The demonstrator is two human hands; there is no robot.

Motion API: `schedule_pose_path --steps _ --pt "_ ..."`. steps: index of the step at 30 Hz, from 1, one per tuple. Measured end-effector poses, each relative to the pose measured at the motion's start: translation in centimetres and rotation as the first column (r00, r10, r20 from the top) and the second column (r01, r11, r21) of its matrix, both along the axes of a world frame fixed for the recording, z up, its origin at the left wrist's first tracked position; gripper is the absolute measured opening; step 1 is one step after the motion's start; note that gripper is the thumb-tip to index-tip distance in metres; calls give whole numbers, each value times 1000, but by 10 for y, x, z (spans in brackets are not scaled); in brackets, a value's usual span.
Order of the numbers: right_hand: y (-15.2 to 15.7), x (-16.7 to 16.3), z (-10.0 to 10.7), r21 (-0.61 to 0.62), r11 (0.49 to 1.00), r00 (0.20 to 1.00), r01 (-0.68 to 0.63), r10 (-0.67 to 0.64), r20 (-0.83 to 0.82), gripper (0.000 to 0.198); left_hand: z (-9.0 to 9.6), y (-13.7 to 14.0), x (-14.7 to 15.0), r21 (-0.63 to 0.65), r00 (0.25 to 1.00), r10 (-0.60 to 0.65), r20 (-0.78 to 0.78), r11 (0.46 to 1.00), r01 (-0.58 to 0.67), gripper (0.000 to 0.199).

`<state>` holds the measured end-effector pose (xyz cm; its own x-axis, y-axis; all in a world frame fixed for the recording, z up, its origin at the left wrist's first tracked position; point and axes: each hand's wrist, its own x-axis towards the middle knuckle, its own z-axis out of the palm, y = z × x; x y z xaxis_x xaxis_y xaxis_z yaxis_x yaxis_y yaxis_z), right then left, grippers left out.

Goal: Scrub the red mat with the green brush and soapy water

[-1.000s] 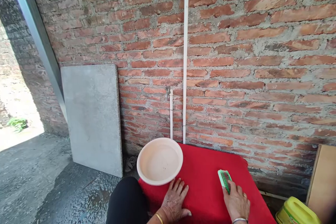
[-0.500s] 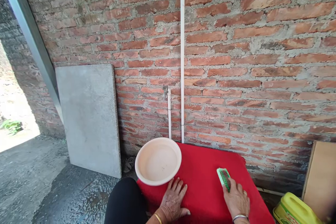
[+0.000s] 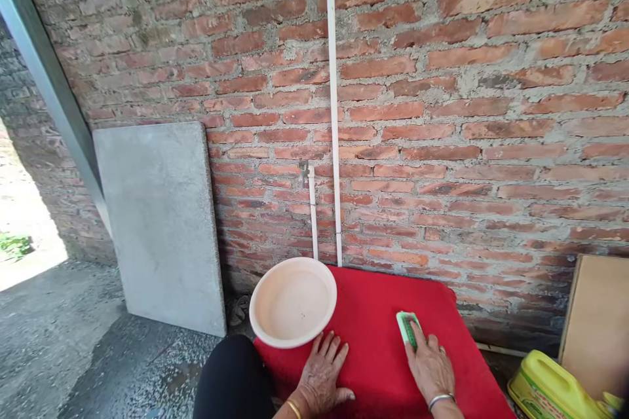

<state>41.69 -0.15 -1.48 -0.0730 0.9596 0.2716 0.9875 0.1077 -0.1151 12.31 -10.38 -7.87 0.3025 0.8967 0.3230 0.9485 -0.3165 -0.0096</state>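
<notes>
my right hand gripping small oblong green plastic brush, on red cloth, 2 o'clock from my left hand. left: flat on cloth, spread. round cream plastic basin at left's 11 o'clock.

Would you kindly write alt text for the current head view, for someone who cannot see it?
A person's right hand holds a green brush on a red cloth, while the left hand lies flat on it beside a pale basin. Behind is a brick wall.
</notes>
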Motion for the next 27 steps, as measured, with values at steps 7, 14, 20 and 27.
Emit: schedule_pose_path --steps 7,14,20,27 --pt "-20 -38 -20 -28 946 947 -322 321 -28 51 -5 3 1 30 1000 -8 -12 1000 9 89" --pt "-7 -19 -18 50 978 979 -200 202 -38 46 -9 4 -2 44 1000 -17 -9 999 17 87" --pt "-6 -11 -25 94 980 979 -177 185 -87 49 -6 3 1 -54 1000 4 -1 999 -4 87" --pt "-21 -50 -35 72 921 921 -383 386 -47 44 -16 7 -3 78 1000 -23 -9 997 24 90"
